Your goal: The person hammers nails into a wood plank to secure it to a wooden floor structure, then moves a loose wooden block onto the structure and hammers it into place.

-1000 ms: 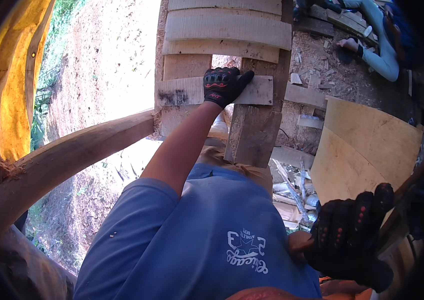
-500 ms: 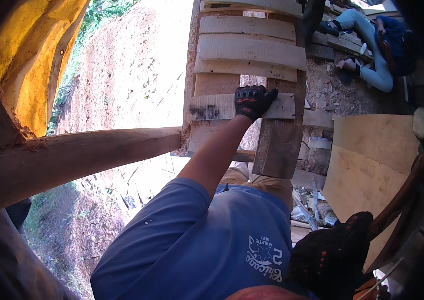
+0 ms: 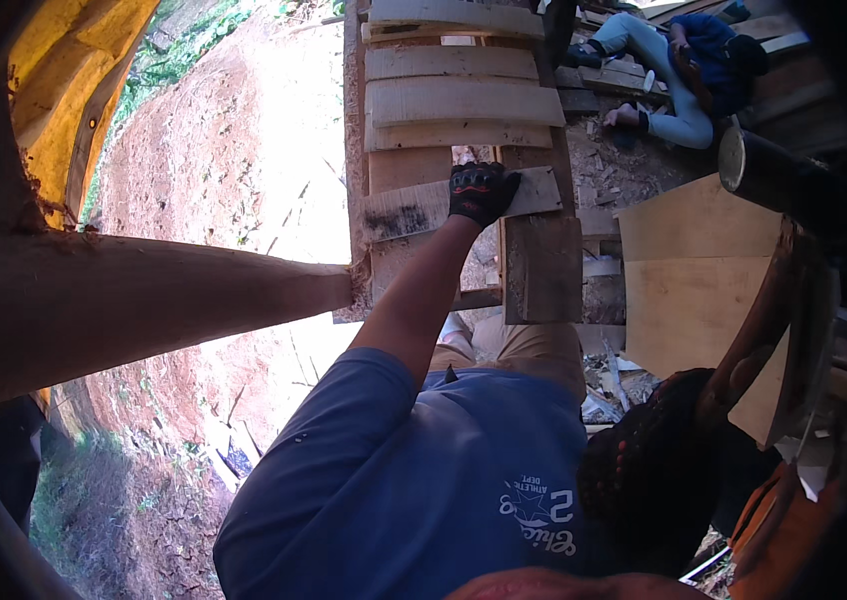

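Observation:
In a black glove with red marks, my left hand (image 3: 484, 193) is closed over a short pale board (image 3: 534, 192) with a dark stain at its left end. This board lies slightly aslant across a wooden frame, its right end farther away. Several pale slats (image 3: 464, 100) cross the same frame beyond it. At the lower right my right hand (image 3: 649, 465), also gloved and in shadow, is closed round the wooden handle of a mallet (image 3: 752, 330). The mallet's dark cylindrical head, with a pale round face, is raised at the right. Its fingers are only partly visible.
A thick wooden beam (image 3: 174, 303) runs from the left to the frame. A yellow sheet (image 3: 64, 100) hangs at the upper left. Plywood panels (image 3: 699, 285) stand at the right. Another person (image 3: 694, 85) sits at the far right among boards and wood scraps.
The short board has turned from nearly level to aslant, its right end going farther away, with my left hand on it. The mallet head has come farther into view. The whole view has shifted.

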`<state>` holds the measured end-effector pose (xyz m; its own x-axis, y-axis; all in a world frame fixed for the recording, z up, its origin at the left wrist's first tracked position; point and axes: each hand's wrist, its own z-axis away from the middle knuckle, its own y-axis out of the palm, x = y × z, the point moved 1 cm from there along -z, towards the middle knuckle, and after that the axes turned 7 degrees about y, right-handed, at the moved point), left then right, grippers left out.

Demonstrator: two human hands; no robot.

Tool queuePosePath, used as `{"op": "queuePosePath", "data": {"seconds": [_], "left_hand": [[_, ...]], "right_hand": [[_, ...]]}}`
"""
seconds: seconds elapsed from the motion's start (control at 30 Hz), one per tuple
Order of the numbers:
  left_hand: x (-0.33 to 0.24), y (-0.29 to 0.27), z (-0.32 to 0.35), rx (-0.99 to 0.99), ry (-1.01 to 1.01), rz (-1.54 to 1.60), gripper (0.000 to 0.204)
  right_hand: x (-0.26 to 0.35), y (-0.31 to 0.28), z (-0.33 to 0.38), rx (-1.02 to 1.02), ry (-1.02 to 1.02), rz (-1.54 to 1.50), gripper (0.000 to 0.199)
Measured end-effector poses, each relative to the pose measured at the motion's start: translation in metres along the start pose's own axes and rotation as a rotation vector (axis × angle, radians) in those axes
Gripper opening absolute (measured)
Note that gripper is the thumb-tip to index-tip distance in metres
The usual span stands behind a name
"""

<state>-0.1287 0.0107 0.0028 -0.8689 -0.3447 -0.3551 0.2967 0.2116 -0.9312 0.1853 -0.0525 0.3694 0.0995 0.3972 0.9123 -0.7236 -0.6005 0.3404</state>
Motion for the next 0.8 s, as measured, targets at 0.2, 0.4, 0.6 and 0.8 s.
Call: {"op": "queuePosePath", "data": {"seconds": [0.2, 0.4, 0.6, 0.8], "left_hand": [[-0.026, -0.017, -0.033, 0.218, -0.061, 0.089, 0.062], [-0.017, 0.001, -0.051, 0.251, -0.150, 0.073, 0.072], [-0.030, -0.033, -0.038, 0.264, -0.197, 0.008, 0.070], [-0.031, -0.088, -0.053, 0.044, 0.204, -0.193, 0.039]], "right_hand": [[-0.031, 0.008, -0.004, -0.422, 0.178, 0.349, 0.030], [-0.149, -0.092, 0.010, -0.636, 0.285, 0.718, 0.022], [-0.191, -0.140, 0.013, -0.666, 0.022, 1.133, 0.017], [-0.205, -0.156, -0.022, -0.615, 0.096, 1.146, 0.018]]}}
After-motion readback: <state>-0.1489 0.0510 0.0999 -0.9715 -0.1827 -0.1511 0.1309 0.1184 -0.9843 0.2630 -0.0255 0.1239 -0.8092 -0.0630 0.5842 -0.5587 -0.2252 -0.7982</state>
